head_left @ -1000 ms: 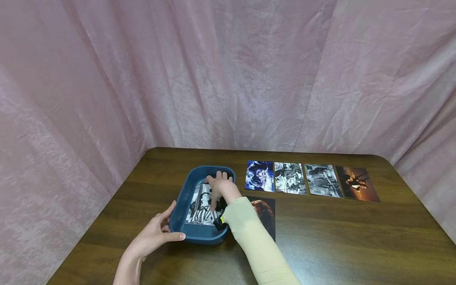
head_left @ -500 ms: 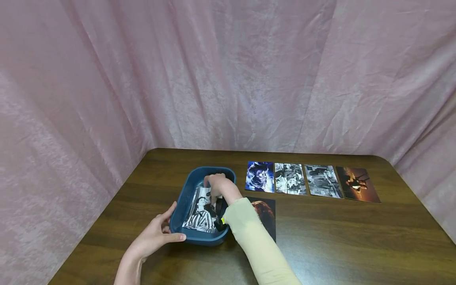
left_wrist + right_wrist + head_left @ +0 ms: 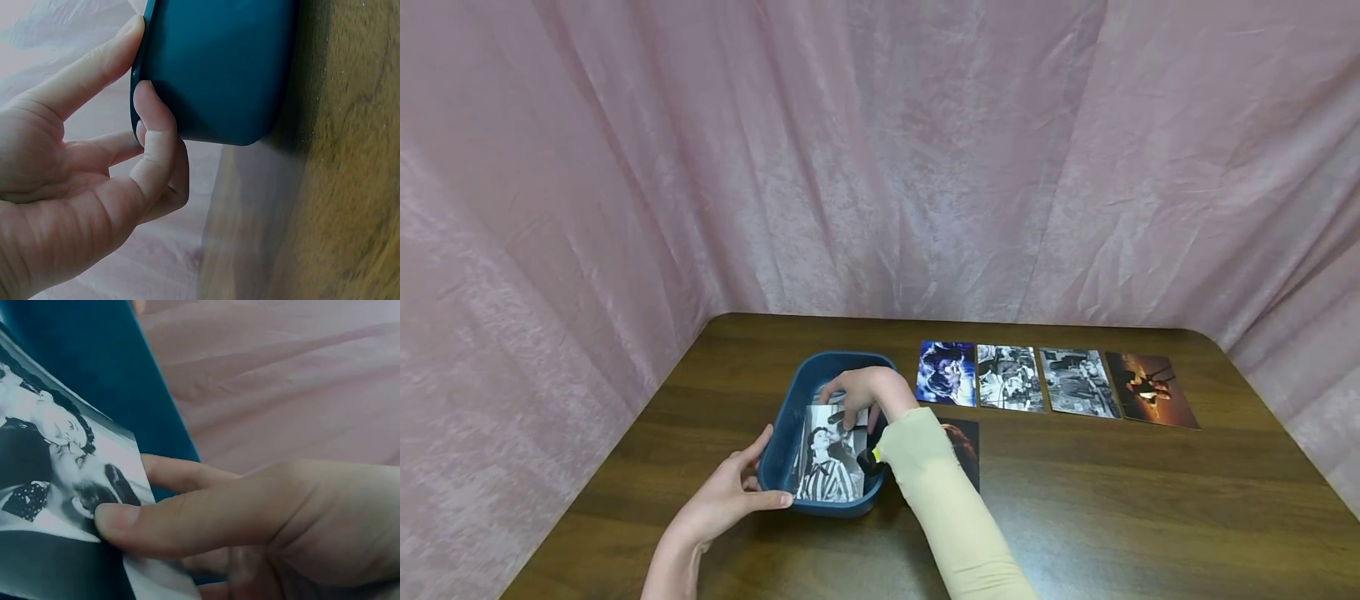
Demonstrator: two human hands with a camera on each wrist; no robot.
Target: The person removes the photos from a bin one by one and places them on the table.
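The right hand (image 3: 867, 392) pinches the far edge of a black-and-white photo (image 3: 829, 464), thumb (image 3: 187, 519) on the printed face and fingers curled beneath, so the print tilts up out of the blue tray (image 3: 790, 425) with its near edge still inside. The left hand (image 3: 730, 496) steadies the tray's near-left corner, thumb (image 3: 153, 144) pressed against the outer wall and forefinger laid along the rim, the other fingers loosely curled behind. The tray sits on the brown table (image 3: 1112, 500); to its right a portrait of a red-haired figure (image 3: 961, 446) lies partly under the sleeve (image 3: 940, 500), and farther back four photos form a row: a blue one (image 3: 946, 372), two monochrome ones (image 3: 1011, 377) (image 3: 1078, 381) and an orange one (image 3: 1150, 387). I judge that the glossy print could slip from so slight a pinch, or bend and crease if its lower edge catches on the tray wall; the thumb may also smudge the face. The right wrist view alone shows the thumb's exact hold; the left wrist view alone shows the thumb against the tray; only the head view shows the row.
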